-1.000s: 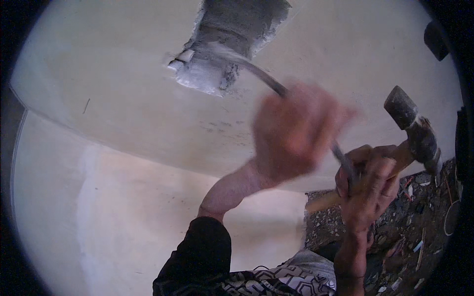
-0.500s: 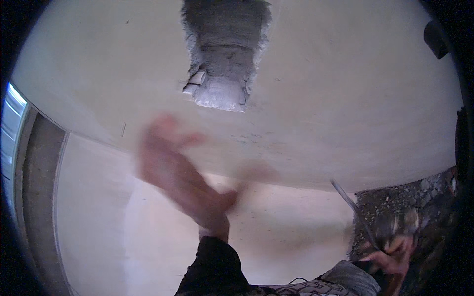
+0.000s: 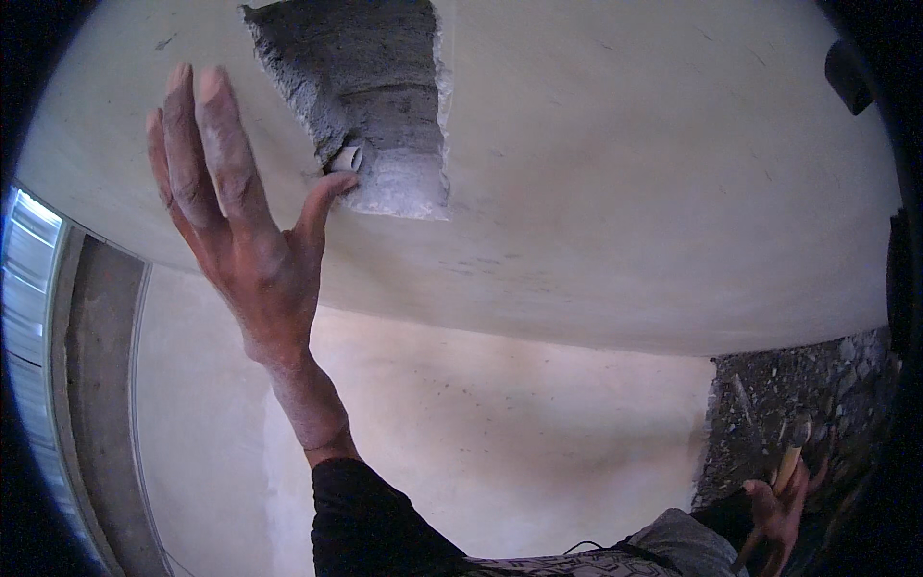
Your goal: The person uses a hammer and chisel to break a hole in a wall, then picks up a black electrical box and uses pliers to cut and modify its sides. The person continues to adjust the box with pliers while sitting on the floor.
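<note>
My left hand (image 3: 255, 240) is raised in front of the pale plastered wall, its back toward me, with fingers stretched out and thumb spread. Dust whitens the fingers. The thumb tip overlaps the lower left edge of a rough-cut recess (image 3: 389, 115), just below a short white pipe end (image 3: 347, 160). Whether the palm touches the wall I cannot tell. Low at the right, my right hand (image 3: 777, 514) holds a tool with a light wooden handle (image 3: 789, 467) and a small grey head, which looks like a hammer. Some of its fingers are spread, and the grip is partly in shadow.
Dark, stony ground (image 3: 769, 394) lies at the lower right, beside a smooth pale surface (image 3: 519, 423) below the wall. On the left a grey ledge (image 3: 101, 365) runs next to bright corrugated sheeting (image 3: 29, 288). A dark object (image 3: 849, 77) shows at the upper right edge.
My left hand has moved up and left, from a blur to a spread hand beside the recess. The recess sits farther left in view. The metal rod near my right hand no longer shows clearly.
</note>
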Demonstrator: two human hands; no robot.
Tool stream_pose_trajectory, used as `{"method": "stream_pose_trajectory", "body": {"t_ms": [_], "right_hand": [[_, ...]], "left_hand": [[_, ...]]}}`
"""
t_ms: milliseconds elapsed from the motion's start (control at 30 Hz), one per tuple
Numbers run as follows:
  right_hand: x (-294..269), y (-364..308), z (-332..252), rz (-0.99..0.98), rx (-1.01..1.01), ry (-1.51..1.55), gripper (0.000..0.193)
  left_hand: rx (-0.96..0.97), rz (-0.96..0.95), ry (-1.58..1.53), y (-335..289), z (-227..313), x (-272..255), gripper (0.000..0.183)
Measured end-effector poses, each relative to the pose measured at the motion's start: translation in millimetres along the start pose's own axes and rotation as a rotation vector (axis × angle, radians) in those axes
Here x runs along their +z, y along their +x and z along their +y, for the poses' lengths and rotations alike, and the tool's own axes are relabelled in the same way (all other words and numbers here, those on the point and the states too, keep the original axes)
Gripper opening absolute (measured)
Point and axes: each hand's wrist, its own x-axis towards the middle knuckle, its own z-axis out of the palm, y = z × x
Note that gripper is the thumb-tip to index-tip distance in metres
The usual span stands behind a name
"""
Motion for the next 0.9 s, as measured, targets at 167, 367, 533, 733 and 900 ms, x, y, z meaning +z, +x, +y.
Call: {"method": "stream_pose_trajectory", "body": {"t_ms": [167,367,533,733,900], "right_hand": [[-5.9,1.8,-21.0,0.107,0.077,0.072,0.079],[-22.9,5.9,-12.6,0.132,0.045,0.303,0.079],[-28.4,4.9,-32.9,0.271,0.085,0.311,0.079],[-34.1,19.1,-5.6,0.385,-0.031,0.408,0.077],[-40.9,15.8,-8.0,0.408,-0.041,0.313,0.076]], "left_hand": [[0.112,-0.056,-0.019,7.1,-7.2,-4.5,0.1],[0.034,0.029,-0.161,-10.4,-7.3,8.7,0.083],[-0.017,0.021,-0.172,-20.5,-4.8,2.2,0.072],[0.006,0.014,-0.143,-29.6,-6.2,4.3,0.073],[-0.044,0.056,-0.223,-23.7,-5.1,9.6,0.069]]}}
